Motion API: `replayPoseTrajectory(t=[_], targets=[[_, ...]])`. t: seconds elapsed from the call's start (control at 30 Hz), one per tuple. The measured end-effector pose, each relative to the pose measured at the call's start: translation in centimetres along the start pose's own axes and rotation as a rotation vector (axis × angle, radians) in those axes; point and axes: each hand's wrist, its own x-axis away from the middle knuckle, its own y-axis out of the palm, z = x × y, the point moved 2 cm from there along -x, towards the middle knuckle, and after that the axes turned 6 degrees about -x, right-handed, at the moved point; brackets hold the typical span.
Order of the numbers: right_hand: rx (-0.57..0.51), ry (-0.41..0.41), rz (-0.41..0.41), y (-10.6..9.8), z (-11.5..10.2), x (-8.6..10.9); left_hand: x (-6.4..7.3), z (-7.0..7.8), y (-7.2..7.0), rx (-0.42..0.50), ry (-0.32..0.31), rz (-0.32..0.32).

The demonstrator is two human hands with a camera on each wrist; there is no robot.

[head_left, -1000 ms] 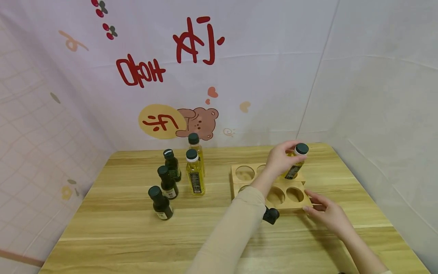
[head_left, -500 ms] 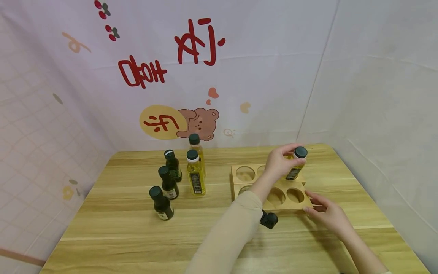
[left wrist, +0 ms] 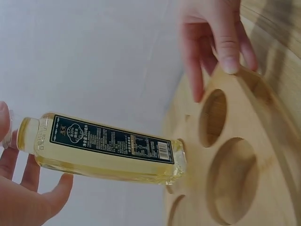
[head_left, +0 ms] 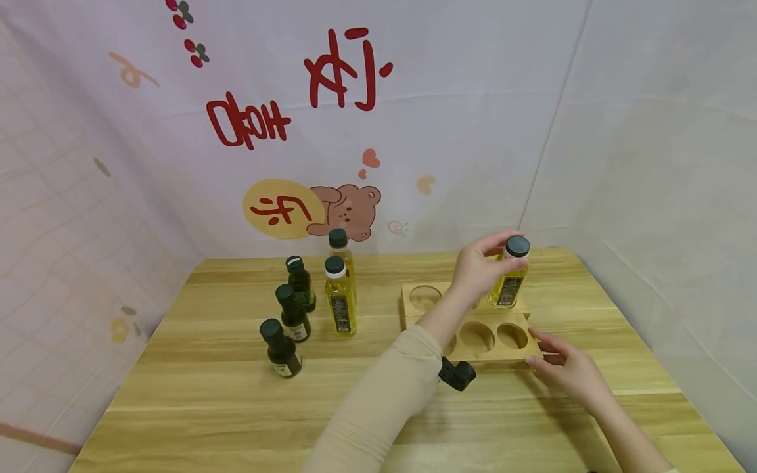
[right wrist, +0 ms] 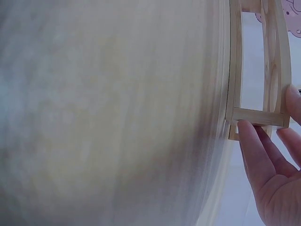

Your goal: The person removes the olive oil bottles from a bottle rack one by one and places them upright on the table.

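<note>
My left hand (head_left: 480,268) holds a clear bottle of yellow oil (head_left: 510,288) by its neck, just under the dark green cap. In the left wrist view the oil bottle (left wrist: 106,146) has a dark label, and its base is right at a hole in the rear tier of the wooden rack (left wrist: 268,174). My right hand (head_left: 564,368) grips the near right corner of the two-tier rack (head_left: 495,348), thumb on top. Seen from the right wrist, the fingers (right wrist: 256,155) lie against the rack's end bar (right wrist: 258,116).
To the left stand two more yellow oil bottles (head_left: 341,309), one behind the other. Beside them is a row of three small dark bottles (head_left: 284,355) with green caps. A printed cloth wall (head_left: 461,98) hangs behind the wooden table (head_left: 236,420).
Over the last half second my left hand has risen slightly along with the oil bottle, which now shows more of its label. My right hand has stayed at the rack's corner.
</note>
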Motion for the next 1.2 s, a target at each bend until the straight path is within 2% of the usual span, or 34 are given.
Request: replayPoseTrajectory(t=[0.23,0.43,0.63,0.83,0.93,1.07,1.2], targets=[[-0.002,0.001,-0.003,-0.1,-0.1,-0.1,0.3,1.6,-1.1,0.071,0.029,-0.005],[-0.007,-0.003,-0.007,-0.1,0.0,-0.1,1.1,2.2,-2.0,0.069,0.028,-0.020],[-0.005,-0.007,-0.007,0.0,0.1,-0.1,2.1,2.2,-3.2,0.097,0.015,-0.036],[-0.015,-0.010,-0.002,0.0,0.2,-0.1,3.4,2.4,-4.9,0.089,0.038,-0.045],[-0.025,-0.007,-0.003,0.0,0.1,-0.1,4.0,2.3,-5.8,0.115,0.051,-0.051],[-0.029,-0.009,-0.007,-0.1,0.1,-0.1,4.9,2.1,-7.0,0.147,0.039,-0.061],[-0.023,-0.012,-0.011,-0.1,0.3,0.0,5.9,2.0,-8.2,0.116,0.020,-0.081]])
